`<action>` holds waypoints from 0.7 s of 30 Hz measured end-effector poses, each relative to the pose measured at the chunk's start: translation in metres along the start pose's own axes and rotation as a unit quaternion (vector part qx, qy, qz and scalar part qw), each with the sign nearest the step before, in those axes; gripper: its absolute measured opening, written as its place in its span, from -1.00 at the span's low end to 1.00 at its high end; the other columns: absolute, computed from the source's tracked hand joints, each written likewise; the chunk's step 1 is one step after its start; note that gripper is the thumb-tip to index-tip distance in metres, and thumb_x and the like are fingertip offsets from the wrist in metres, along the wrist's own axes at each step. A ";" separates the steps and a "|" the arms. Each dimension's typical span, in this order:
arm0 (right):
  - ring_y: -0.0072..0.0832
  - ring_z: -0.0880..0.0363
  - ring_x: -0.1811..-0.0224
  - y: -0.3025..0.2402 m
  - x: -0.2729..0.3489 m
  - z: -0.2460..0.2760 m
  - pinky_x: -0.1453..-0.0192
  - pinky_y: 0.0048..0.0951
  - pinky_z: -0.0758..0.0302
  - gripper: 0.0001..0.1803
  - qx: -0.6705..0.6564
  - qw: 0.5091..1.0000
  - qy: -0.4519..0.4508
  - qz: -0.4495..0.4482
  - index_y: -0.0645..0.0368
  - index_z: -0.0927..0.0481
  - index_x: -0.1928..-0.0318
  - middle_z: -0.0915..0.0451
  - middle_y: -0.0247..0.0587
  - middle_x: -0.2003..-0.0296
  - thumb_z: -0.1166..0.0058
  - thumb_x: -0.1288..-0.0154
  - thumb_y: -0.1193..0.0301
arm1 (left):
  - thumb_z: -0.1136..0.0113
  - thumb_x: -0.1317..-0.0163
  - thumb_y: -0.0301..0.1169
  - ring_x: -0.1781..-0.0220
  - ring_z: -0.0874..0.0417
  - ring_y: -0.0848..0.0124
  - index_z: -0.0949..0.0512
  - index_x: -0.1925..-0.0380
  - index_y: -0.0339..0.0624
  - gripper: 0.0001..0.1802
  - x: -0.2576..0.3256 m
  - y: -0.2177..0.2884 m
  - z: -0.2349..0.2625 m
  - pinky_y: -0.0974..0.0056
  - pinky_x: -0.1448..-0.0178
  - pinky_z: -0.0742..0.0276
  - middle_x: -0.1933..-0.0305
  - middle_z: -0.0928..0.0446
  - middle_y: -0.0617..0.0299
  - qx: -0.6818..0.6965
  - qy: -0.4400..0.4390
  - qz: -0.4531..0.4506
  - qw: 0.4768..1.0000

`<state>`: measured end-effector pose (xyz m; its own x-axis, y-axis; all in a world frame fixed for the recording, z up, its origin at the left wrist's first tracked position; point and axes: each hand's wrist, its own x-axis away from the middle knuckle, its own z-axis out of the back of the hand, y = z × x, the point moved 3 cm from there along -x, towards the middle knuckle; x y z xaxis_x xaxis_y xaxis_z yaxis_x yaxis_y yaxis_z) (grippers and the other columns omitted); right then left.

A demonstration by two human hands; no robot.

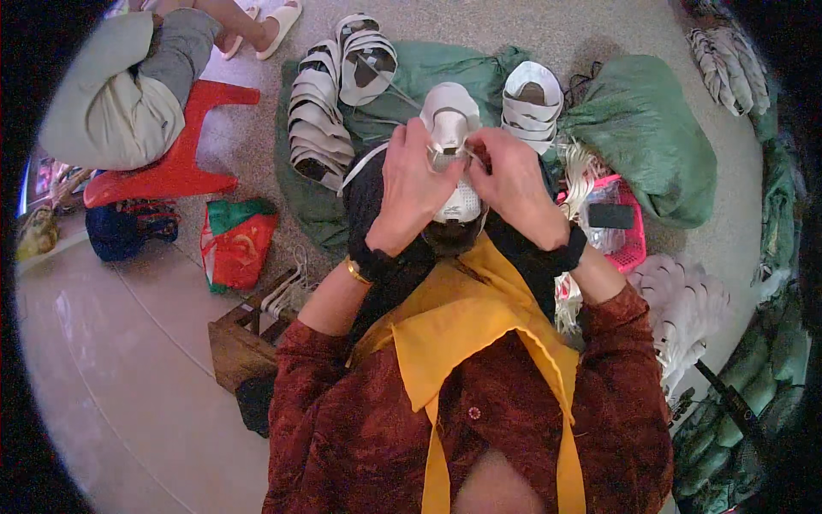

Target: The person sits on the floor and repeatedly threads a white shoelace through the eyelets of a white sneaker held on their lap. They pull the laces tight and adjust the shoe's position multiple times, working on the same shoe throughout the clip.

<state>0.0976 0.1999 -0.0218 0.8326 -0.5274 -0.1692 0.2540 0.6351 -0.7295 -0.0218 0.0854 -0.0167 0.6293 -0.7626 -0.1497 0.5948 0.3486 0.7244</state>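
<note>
1. Holding one white shoe upper [451,146] over the lap, the left hand [413,184] and the right hand [514,184] both close their fingers on it from the two sides; a thin white lace [364,163] hangs from it to the left.
2. Three stacks of similar white uppers lie on a green cloth [445,73] behind: a long one [315,116], a short one [366,56] and another [531,98] on the right.
3. One pink plastic basket [632,248] with an open grid wall stands right of the hands, and one full green sack [651,137] is beside it.
4. One red plastic stool [184,154] holds a seated person, and one brown wooden stool [240,343] stands near the left elbow.
</note>
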 end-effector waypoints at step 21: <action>-0.04 -0.68 0.21 -0.014 0.003 0.012 0.15 -0.12 -0.61 -0.83 0.021 0.995 -0.009 0.095 0.19 -0.63 0.20 -0.65 -0.03 0.27 -0.20 -0.15 0.53 | -0.52 0.06 -0.35 0.30 -0.45 0.08 -0.33 0.32 -0.22 -0.50 0.003 -0.003 0.000 0.06 0.25 -0.40 0.35 -0.37 0.08 0.037 0.019 0.001 0.999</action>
<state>0.1021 0.1961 -0.0039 0.8761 -0.3861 -0.2886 0.1123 0.7457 -0.6568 -0.0213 0.0821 -0.0194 0.6494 -0.7407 -0.1721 0.5560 0.3081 0.7720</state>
